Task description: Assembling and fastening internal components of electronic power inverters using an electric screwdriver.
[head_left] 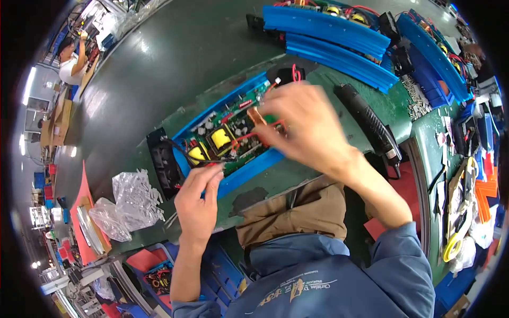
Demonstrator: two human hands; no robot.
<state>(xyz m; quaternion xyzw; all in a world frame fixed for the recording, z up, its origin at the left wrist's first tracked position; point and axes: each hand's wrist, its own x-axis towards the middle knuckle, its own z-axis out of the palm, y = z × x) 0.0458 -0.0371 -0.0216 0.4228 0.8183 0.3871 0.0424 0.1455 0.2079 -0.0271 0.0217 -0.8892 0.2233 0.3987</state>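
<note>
In front of me lies a blue metal housing [241,180] with its top off, tilted across the bench. Inside it is a green circuit board with yellow-wrapped transformers [220,138], capacitors and red and black wires. My left hand [199,199] is at the housing's near left corner, fingers bent together beside the black wires [183,151]; what they pinch, if anything, is hidden. Over the right part of the board is my right hand [305,124], smeared by motion, its fingertips near a copper-coloured part [257,117]. A black end panel [163,164] stands at the housing's left end.
More blue housings [328,32] stand at the back right. A black power screwdriver [368,119] lies right of my right hand. Clear bags of small white parts [135,204] are at the left, and loose screws [416,98] at the far right. Another person [71,63] works far left.
</note>
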